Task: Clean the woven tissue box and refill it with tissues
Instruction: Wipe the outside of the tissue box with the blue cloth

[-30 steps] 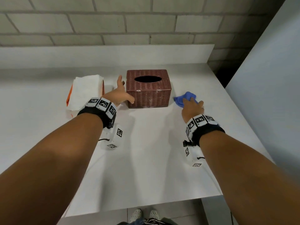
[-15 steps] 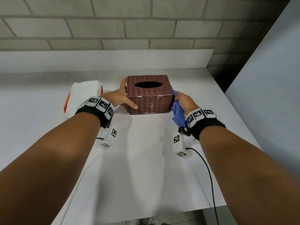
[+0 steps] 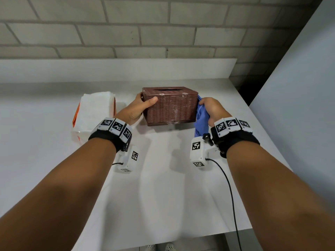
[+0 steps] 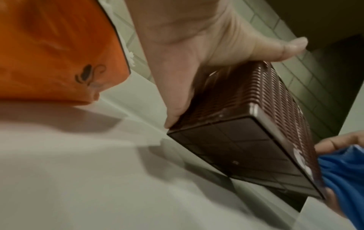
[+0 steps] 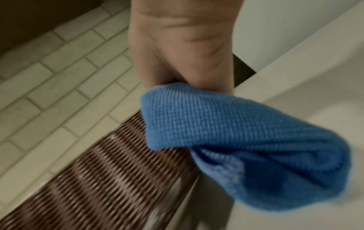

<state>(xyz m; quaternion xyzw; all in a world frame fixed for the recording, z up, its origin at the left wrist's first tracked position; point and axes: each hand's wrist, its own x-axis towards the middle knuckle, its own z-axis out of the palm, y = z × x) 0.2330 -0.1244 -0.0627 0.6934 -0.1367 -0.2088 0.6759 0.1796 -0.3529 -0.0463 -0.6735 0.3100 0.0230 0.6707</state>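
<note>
The brown woven tissue box (image 3: 171,107) is lifted off the white table, tilted with its front side toward me. White smears mark its weave. My left hand (image 3: 137,107) grips its left end, thumb across the front face. In the left wrist view the box (image 4: 254,124) shows its dark flat underside. My right hand (image 3: 210,109) holds a bunched blue cloth (image 3: 202,118) against the box's right end; the right wrist view shows the cloth (image 5: 236,140) hanging over the box (image 5: 98,179). A pack of white tissues (image 3: 94,113) in an orange wrapper lies to the left.
The white table (image 3: 163,187) has a raised back panel against a grey brick wall (image 3: 126,28). A pale panel (image 3: 299,105) stands along the table's right side. A black cable (image 3: 230,192) trails from my right wrist over the front edge.
My right hand picked the blue cloth off the table and brought it to the box's right end. My left hand closed round the left end, and the box has risen and tipped toward me.
</note>
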